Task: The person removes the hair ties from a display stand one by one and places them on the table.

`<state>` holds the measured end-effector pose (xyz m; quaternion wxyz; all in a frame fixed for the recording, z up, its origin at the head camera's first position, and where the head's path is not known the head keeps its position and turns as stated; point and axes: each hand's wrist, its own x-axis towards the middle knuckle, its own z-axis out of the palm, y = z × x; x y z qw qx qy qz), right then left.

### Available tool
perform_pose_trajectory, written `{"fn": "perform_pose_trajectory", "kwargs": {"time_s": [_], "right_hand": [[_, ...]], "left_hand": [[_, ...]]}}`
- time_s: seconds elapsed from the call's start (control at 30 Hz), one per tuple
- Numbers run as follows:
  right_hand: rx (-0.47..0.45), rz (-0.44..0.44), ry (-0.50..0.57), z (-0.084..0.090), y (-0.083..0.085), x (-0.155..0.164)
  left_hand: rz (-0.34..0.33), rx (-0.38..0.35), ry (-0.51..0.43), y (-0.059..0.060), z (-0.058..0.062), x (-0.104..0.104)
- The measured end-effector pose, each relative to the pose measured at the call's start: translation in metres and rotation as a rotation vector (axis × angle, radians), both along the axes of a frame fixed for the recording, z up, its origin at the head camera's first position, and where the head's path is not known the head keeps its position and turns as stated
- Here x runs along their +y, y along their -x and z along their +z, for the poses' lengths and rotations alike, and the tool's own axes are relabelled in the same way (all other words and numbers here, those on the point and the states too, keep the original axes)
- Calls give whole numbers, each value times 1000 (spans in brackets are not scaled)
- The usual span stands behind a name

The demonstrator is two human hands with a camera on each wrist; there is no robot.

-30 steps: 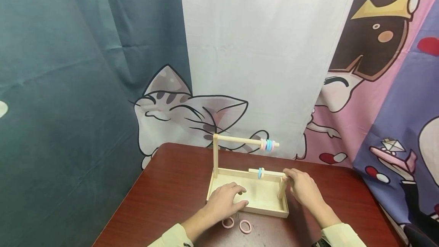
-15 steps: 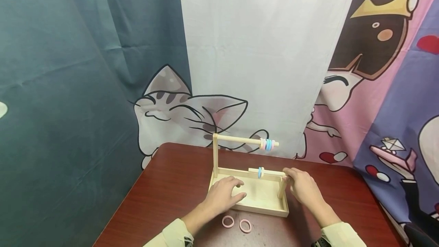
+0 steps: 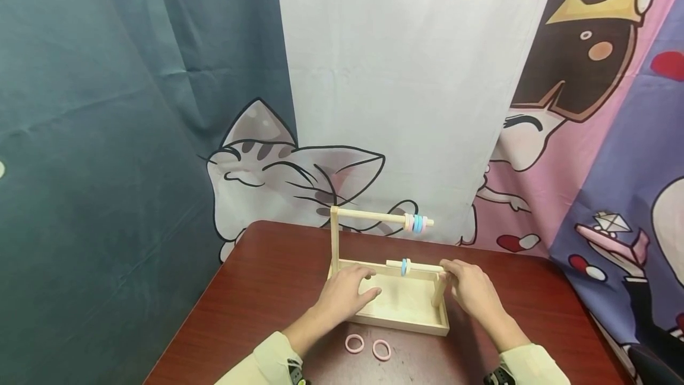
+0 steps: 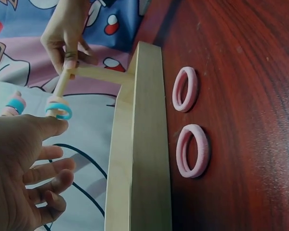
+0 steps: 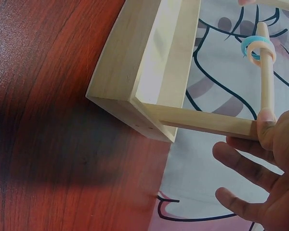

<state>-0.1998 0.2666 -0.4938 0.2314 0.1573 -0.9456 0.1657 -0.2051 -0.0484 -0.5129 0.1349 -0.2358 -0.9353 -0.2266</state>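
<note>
A wooden rack has a shallow tray (image 3: 395, 325) as its base and two rods on posts. My right hand (image 3: 472, 290) pinches the short post (image 5: 212, 122) at its top, where the lower rod (image 3: 424, 268) begins; the thumb lies on the joint. A blue ring (image 3: 404, 267) and a pale one hang on that lower rod. Several pink, blue and pale rings (image 3: 418, 224) sit near the free end of the upper rod (image 3: 369, 215). My left hand (image 3: 344, 293) is over the tray's left part, fingers spread and loosely bent, holding nothing.
Two pink hair-tie-like rings, a left one (image 3: 354, 343) and a right one (image 3: 382, 350), lie on the dark red table (image 3: 278, 290) before the tray. The tall post (image 3: 335, 239) rises at the tray's back left. Printed curtains (image 3: 417, 76) hang behind the table.
My left hand has drawn back up and left, from the tray's front edge by the pink rings to over the tray. The right hand has kept its grip; the rings look unmoved.
</note>
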Motion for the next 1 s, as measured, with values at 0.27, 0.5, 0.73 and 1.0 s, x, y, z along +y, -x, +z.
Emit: {"fn": "perform_pose_trajectory", "kwargs": {"time_s": [0.27, 0.5, 0.73, 1.0], "right_hand": [[-9, -11, -1, 1, 0, 0], [-11, -13, -2, 0, 0, 0], [-6, -10, -1, 1, 0, -1], [-12, -14, -4, 2, -1, -2]], "left_hand": [[9, 26, -11, 5, 4, 2], [2, 23, -12, 9, 7, 3], [-4, 34, -7, 13, 9, 5], [-18, 54, -9, 14, 12, 10]]}}
